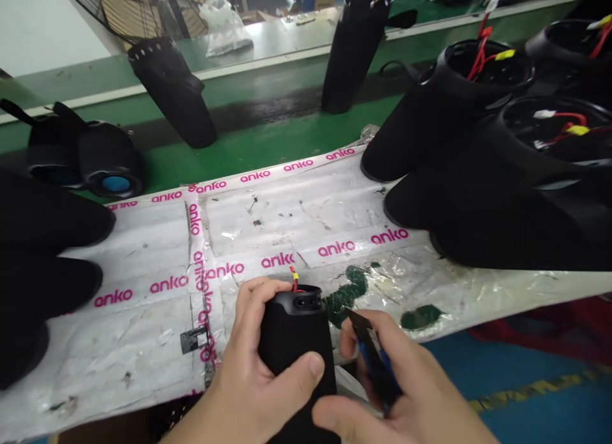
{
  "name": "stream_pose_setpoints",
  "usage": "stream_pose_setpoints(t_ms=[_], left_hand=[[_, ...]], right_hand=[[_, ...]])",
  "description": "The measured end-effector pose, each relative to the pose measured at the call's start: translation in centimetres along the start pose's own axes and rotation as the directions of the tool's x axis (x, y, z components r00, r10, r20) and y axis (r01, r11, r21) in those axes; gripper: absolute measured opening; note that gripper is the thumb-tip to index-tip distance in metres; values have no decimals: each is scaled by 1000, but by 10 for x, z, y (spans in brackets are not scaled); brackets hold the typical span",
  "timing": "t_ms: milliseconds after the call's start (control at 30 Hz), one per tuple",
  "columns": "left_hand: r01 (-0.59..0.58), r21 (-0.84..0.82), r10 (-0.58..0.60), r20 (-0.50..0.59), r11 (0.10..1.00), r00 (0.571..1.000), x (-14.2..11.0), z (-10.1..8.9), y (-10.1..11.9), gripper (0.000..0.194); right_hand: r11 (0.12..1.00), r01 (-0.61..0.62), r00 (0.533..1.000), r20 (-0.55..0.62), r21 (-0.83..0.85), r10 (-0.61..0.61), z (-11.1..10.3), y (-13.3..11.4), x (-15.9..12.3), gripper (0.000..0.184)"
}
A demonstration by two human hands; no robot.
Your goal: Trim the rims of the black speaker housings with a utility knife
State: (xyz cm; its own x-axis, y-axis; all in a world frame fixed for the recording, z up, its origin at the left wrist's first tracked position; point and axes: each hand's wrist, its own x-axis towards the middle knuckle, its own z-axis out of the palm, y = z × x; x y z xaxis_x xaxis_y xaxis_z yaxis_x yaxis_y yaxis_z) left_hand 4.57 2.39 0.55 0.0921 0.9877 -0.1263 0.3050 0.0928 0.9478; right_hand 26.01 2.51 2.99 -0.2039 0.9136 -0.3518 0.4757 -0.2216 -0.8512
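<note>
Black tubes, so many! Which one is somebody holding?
The bottom-middle tube, in the left grip, with wires poking out. The other tubes are untouched.

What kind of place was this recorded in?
Probably a factory assembly line: black cylindrical housings with exposed red wires crowd the bench, a green conveyor-like surface runs behind, and the right hand holds a blade-like tool.

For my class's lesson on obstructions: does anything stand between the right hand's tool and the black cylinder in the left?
Nothing visible stands between the tool in the right hand and the top of the black cylinder; lower down, the left hand has its thumb across it.
</note>
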Motion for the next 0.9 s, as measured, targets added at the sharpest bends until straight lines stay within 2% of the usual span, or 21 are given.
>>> stream_pose_setpoints(t_ms=[100,200,267,333,433,567,700,800,867,900], left_hand=[[37,-53,-30,122,998,992,0,-7,-2,62],[39,-41,-29,230,998,973,4,-17,-7,78],[60,12,-61,263,998,963,8,-18,-8,87],[89,43,-97,256,995,962,12,-14,-8,95],[128,-1,-124,220,992,967,16,0,-6,106],[97,-99,-78,182,990,980,19,18,-4,100],[21,-114,-6,129,993,992,18,27,-3,99],[21,-119,-8,114,993,993,11,27,-3,112],[34,-159,-3,187,987,982,7,25,-5,123],[44,-175,-1,241,984,970,5,24,-6,126]], right_hand=[[944,-212,977,18,253,215,16,1,6,56],[842,-324,939,42,431,340,7,20,4,75],[797,-360,925,74,484,373,-4,33,0,82],[780,-367,923,97,506,372,-12,42,-5,84],[786,-353,927,77,508,366,-17,47,-10,79],[784,-340,931,72,519,357,-18,53,-13,74],[788,-327,932,37,522,362,-16,58,-22,70],[808,-304,929,-30,506,368,-14,58,-31,90],[809,-289,924,-70,512,375,-12,58,-34,104],[801,-283,920,-85,528,382,-12,58,-34,104]])
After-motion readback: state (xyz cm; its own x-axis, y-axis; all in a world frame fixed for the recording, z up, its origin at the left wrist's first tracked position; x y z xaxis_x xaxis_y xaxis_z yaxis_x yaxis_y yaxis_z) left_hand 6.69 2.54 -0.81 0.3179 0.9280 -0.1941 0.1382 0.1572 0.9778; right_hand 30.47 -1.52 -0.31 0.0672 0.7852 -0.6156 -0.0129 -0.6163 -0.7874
